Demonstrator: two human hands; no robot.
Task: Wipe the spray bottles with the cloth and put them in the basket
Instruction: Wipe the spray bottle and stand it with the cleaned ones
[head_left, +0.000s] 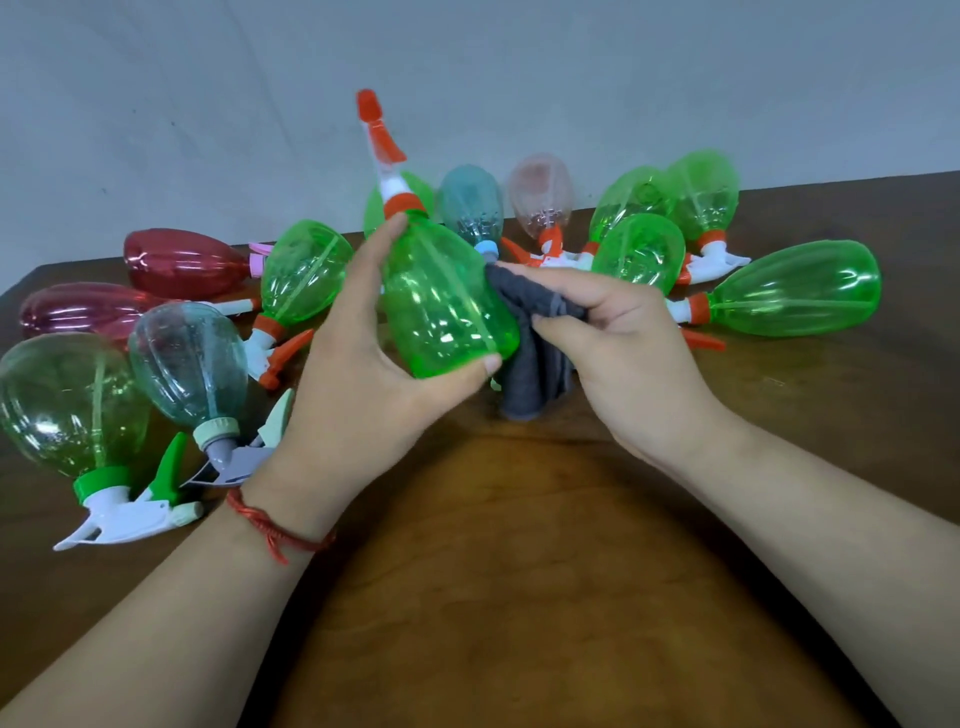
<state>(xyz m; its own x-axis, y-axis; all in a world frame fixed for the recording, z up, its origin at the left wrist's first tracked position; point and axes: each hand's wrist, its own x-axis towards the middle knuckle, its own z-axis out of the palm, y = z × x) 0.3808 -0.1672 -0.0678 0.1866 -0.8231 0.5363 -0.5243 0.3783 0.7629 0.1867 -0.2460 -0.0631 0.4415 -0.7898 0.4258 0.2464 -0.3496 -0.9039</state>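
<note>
My left hand (358, 358) grips a green spray bottle (441, 306) by its body and holds it above the table, its orange and white spray head pointing up and away. My right hand (613, 332) pinches a grey cloth (530, 332) bunched against the bottle's right side; the cloth's loose end hangs down to the table. Several other spray bottles lie on the table behind and to the left. No basket is in view.
On the brown wooden table (493, 571) lie green bottles (795, 291) at the right, red ones (182, 262) and clear ones (187, 358) at the left. A grey wall rises just behind the table's far edge.
</note>
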